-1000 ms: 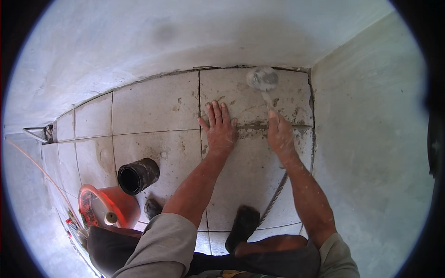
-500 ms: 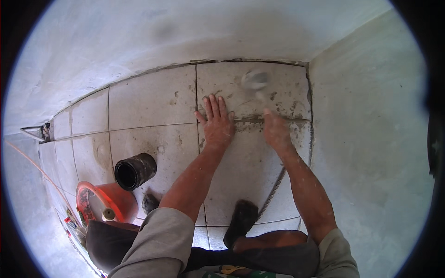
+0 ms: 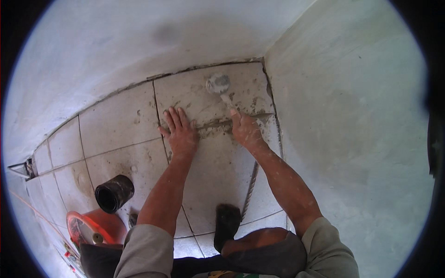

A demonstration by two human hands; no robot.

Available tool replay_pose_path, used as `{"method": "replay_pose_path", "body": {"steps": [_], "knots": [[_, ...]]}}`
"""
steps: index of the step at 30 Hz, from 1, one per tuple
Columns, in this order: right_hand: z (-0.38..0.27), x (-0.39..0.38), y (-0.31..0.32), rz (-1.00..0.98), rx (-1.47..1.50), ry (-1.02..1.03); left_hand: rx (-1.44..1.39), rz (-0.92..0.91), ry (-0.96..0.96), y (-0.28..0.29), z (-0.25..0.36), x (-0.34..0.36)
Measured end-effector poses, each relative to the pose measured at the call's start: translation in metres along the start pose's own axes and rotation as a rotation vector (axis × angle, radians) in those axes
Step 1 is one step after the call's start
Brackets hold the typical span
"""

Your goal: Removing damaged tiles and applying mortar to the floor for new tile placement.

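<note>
My left hand (image 3: 182, 134) rests with fingers spread across the joint between the tiles. My right hand (image 3: 244, 129) grips the handle of a mallet (image 3: 217, 84) with a round, pale, dirtied head, held over or on the upper tile (image 3: 248, 88); contact with the tile is unclear. A rough grey mortar line (image 3: 213, 124) runs between the upper and lower tiles under both hands. A twisted rope or bar (image 3: 249, 194) lies below my right forearm, beside my dark-covered foot (image 3: 227, 220).
A black cylinder (image 3: 114, 193) lies on its side at the left, near a red bucket (image 3: 109, 222). Walls (image 3: 347, 139) border the tiles at right and at the back. A metal bracket (image 3: 18, 170) and a thin cable (image 3: 34, 211) are at the far left.
The view has turned, so the back corner sits farther left. The mallet head, blurred earlier, now shows more sharply over the upper tile. My left hand stays spread on the tiles.
</note>
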State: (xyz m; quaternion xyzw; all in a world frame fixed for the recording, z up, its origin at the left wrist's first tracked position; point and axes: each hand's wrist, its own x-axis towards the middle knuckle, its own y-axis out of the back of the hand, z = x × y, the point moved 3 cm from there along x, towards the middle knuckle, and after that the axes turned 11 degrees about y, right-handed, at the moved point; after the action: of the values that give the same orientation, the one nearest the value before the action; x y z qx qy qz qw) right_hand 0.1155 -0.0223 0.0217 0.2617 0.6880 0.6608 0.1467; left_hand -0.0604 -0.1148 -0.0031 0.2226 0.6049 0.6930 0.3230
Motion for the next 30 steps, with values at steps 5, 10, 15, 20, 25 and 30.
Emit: {"method": "replay_pose_path", "body": {"steps": [5,10,15,20,25,30], "knots": [[0.014,-0.005,-0.002,0.172,0.017,-0.005,0.034,-0.002,0.023,0.001,0.008,0.003],[-0.003,-0.012,0.026,0.276,0.160,-0.145,0.046,-0.039,0.019,0.004,-0.006,-0.005],[0.031,-0.032,-0.001,0.023,-0.101,-0.057,0.009,-0.067,0.035,-0.005,0.009,-0.004],[-0.002,-0.012,0.051,0.065,0.987,-0.636,0.027,0.033,-0.007,0.002,-0.011,0.000],[-0.008,-0.019,0.035,0.415,0.047,0.028,0.004,-0.032,0.014,-0.002,0.002,-0.001],[-0.008,-0.002,0.038,0.303,0.295,0.029,0.011,-0.067,0.006,-0.007,-0.002,-0.009]]}}
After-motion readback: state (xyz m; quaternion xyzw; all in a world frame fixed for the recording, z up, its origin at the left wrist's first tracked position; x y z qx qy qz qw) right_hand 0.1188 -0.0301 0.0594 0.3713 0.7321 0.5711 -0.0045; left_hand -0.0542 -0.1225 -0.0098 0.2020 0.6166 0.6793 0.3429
